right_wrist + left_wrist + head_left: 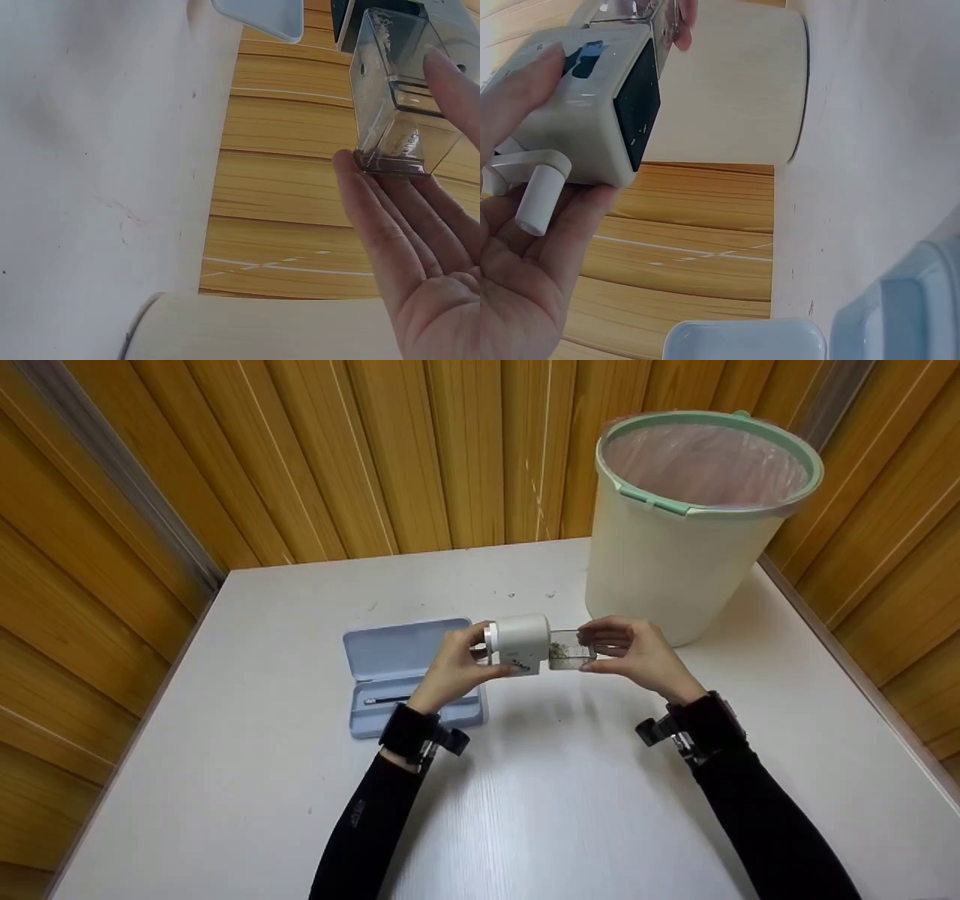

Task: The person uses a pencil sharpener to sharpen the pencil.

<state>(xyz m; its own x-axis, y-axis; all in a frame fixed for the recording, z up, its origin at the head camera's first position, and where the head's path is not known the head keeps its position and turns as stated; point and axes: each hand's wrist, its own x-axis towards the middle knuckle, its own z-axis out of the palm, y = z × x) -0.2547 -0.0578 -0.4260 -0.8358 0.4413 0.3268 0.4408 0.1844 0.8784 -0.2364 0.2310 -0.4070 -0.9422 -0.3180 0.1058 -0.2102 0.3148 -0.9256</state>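
My left hand [455, 666] grips a white crank pencil sharpener [523, 636], thumb on one side and fingers on the other. The sharpener is tipped on its side above the table, and its crank handle [541, 196] points toward my left palm. From its right end sticks out a clear shavings drawer [571, 651] with pencil shavings inside. The outer end of this drawer is pinched between the thumb and fingers of my right hand [636, 651]. In the right wrist view the see-through drawer [401, 94] reaches up to the sharpener's dark end.
A light-blue pencil case [401, 652] lies opened behind my left wrist, with a thin dark pen or pencil [386, 700] in it. At the back right stands a tall cream bin [660, 562] with a green rim and pink liner. Wood-panelled walls [450, 457] border the white table [225, 735].
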